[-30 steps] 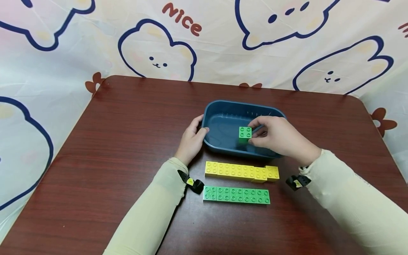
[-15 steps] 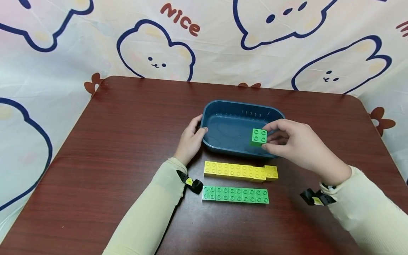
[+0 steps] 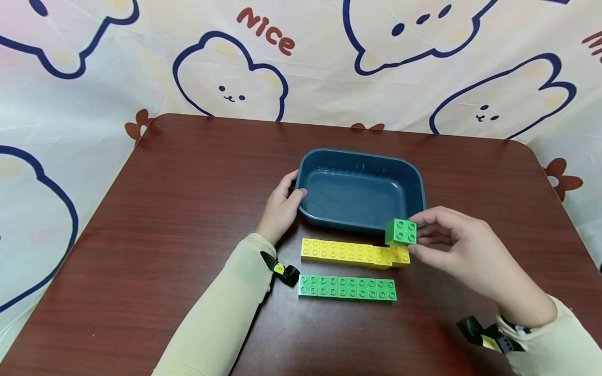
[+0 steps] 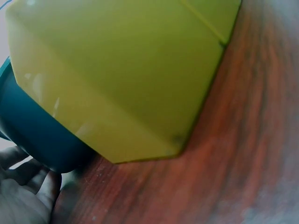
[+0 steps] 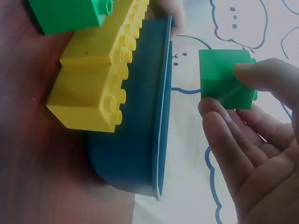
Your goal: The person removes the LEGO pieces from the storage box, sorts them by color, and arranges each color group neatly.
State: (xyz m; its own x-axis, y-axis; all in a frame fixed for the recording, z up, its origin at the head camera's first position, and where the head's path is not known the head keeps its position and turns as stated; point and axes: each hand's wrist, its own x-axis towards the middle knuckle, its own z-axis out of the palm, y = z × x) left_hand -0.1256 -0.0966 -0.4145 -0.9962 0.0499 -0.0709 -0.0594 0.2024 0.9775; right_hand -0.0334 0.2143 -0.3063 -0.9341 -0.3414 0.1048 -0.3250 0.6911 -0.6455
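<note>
My right hand [image 3: 463, 245] pinches a green toy brick [image 3: 401, 232] with four studs between thumb and fingertips. In the head view the brick overlaps the near right corner of a blue plastic bin [image 3: 348, 225] and the end of the yellow brick row [image 3: 348, 251]. The right wrist view shows this green brick [image 5: 224, 77] raised above the bin's rim. My left hand [image 3: 279, 209] grips the bin's left end, thumb over the rim. The yellow bricks lie along the bin's near side, the last ones slightly out of line. Nearer still lies a row of green bricks [image 3: 348, 288].
Everything stands on a dark red-brown wooden table [image 3: 197, 209]. Behind it hangs a pale cloth [image 3: 324, 94] with cartoon animals. In the left wrist view a large, close yellow brick [image 4: 121, 84] hides much of the bin.
My right hand has carried the green brick from over the bin's inside toward me and to the right, past the near rim. The left hand keeps its place on the bin.
</note>
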